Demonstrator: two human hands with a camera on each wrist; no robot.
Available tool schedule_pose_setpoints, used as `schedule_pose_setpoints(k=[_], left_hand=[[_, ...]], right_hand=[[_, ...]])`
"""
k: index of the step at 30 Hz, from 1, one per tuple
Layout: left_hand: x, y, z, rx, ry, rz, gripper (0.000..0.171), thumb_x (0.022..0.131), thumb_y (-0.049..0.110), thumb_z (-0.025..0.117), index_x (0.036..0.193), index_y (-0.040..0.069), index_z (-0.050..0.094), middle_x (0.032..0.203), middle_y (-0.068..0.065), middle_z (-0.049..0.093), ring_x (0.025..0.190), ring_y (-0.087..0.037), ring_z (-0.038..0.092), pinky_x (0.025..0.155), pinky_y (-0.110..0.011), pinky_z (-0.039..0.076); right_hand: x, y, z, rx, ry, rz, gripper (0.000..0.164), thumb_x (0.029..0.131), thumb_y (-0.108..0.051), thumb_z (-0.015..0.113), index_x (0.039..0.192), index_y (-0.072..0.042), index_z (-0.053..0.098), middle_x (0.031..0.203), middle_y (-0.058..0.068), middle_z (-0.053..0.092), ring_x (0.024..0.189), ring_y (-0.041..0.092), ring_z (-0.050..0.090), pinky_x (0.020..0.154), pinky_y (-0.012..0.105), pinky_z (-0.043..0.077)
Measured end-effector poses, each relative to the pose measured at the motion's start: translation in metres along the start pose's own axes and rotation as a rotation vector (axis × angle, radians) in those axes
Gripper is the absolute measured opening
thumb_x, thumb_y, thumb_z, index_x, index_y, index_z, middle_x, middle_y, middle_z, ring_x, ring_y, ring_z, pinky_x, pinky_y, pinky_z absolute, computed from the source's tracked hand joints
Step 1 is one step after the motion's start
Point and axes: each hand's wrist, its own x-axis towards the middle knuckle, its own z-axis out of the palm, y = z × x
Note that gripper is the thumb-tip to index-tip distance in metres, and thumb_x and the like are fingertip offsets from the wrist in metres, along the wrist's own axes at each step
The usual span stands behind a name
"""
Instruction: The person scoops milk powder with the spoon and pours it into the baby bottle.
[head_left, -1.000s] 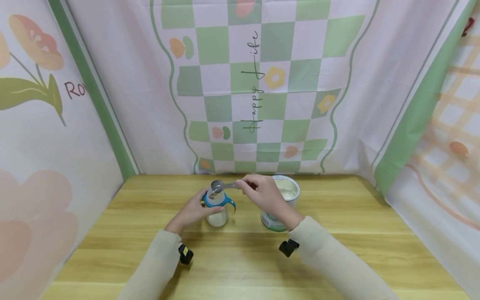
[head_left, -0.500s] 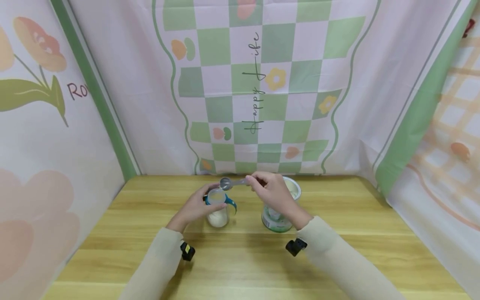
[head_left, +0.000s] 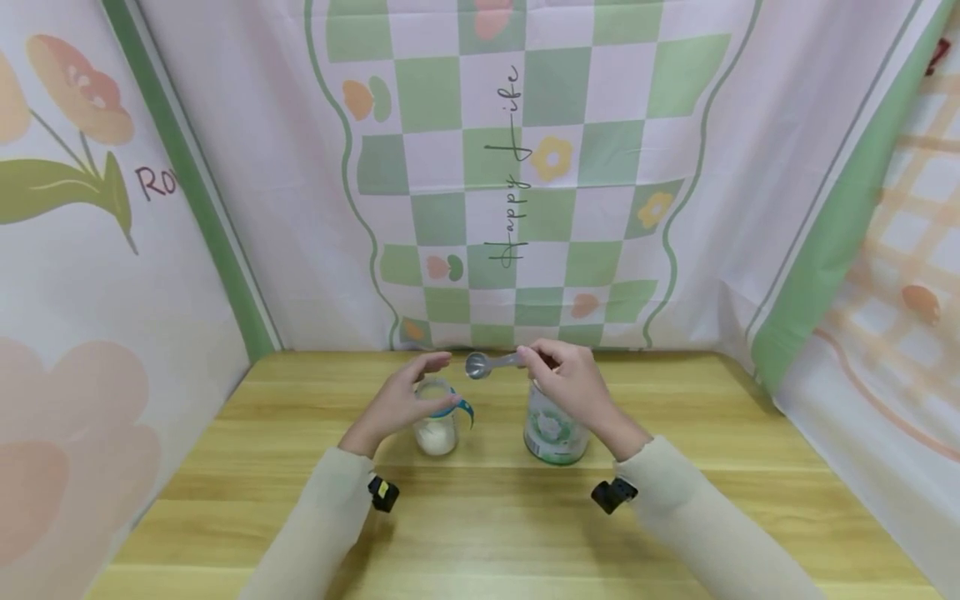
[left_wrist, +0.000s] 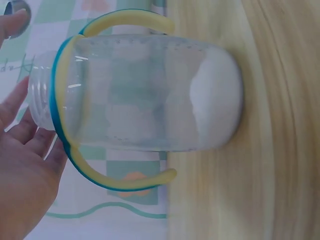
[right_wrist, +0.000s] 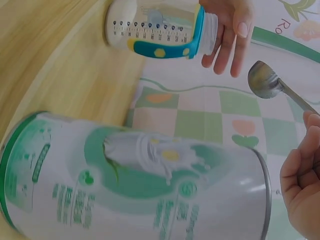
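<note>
Here's the bottle point(head_left: 437, 435), upright on the table point(head_left: 480, 525), powder point(left_wrist: 220, 100) at its bottom. The left hand point(head_left: 397, 406) spreads loosely around its neck point(left_wrist: 41, 90), contact unclear; the right hand point(head_left: 568, 379) pinches a spoon point(head_left: 477, 365) beside the tin point(head_left: 553, 429). Any scoop is best tipped right over the neck.

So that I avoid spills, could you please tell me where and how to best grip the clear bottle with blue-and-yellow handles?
I'd grip the clear, rounded bottle by its curved blue-and-yellow right handle, coming from the right: it arches outward, its lower end free, and the bottle stands upright.
</note>
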Motion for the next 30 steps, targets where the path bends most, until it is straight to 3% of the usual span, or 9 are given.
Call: schedule_pose_setpoints(k=[6, 12, 17, 22, 30], left_hand=[[0.003, 0.008, 0.001, 0.045, -0.011, 0.051, 0.064, 0.088, 0.033, 0.080, 0.144, 0.017, 0.052, 0.144, 0.002, 0.053, 0.135, -0.017, 0.045, 0.115, -0.041, 0.030], [0.007, 0.017, 0.004, 0.112, -0.025, 0.104, 0.065, 0.089, 0.036, 0.079, 0.144, 0.013, 0.053, 0.143, 0.002, 0.054, 0.135, -0.019, 0.045, 0.113, -0.044, 0.033], [0.012, 0.030, 0.010, 0.162, -0.042, 0.156, 0.065, 0.088, 0.037, 0.079, 0.144, 0.016, 0.053, 0.141, 0.001, 0.054, 0.133, -0.019, 0.047, 0.112, -0.043, 0.035], [0.015, 0.045, 0.017, 0.166, -0.062, 0.164, 0.067, 0.088, 0.040, 0.079, 0.145, 0.019, 0.051, 0.142, 0.003, 0.051, 0.134, -0.018, 0.045, 0.111, -0.043, 0.035], [0.021, 0.060, 0.035, 0.085, -0.107, 0.158, 0.071, 0.087, 0.038, 0.080, 0.148, 0.019, 0.048, 0.143, 0.002, 0.050, 0.134, -0.017, 0.044, 0.112, -0.035, 0.035]], right_hand=[[-0.002, 0.007, -0.013, -0.044, 0.037, -0.016, 0.026, 0.105, -0.023, 0.057, 0.086, -0.011, 0.071, 0.065, 0.003, 0.059, 0.053, 0.013, 0.047, 0.052, 0.028, 0.042], [-0.007, 0.012, -0.022, -0.072, 0.073, -0.021, 0.025, 0.104, -0.019, 0.058, 0.084, -0.009, 0.071, 0.070, -0.004, 0.062, 0.059, 0.013, 0.054, 0.053, 0.026, 0.044], [-0.012, 0.018, -0.031, -0.105, 0.117, -0.022, 0.023, 0.103, -0.016, 0.059, 0.084, -0.009, 0.072, 0.070, -0.001, 0.063, 0.063, 0.013, 0.057, 0.055, 0.025, 0.047], [-0.016, 0.023, -0.042, -0.136, 0.144, -0.028, 0.023, 0.102, -0.015, 0.060, 0.083, -0.010, 0.071, 0.069, 0.001, 0.063, 0.063, 0.012, 0.057, 0.056, 0.024, 0.047], [-0.023, 0.033, -0.056, -0.184, 0.189, -0.036, 0.023, 0.102, -0.013, 0.061, 0.081, -0.009, 0.070, 0.068, -0.005, 0.061, 0.060, 0.012, 0.054, 0.054, 0.020, 0.044]])
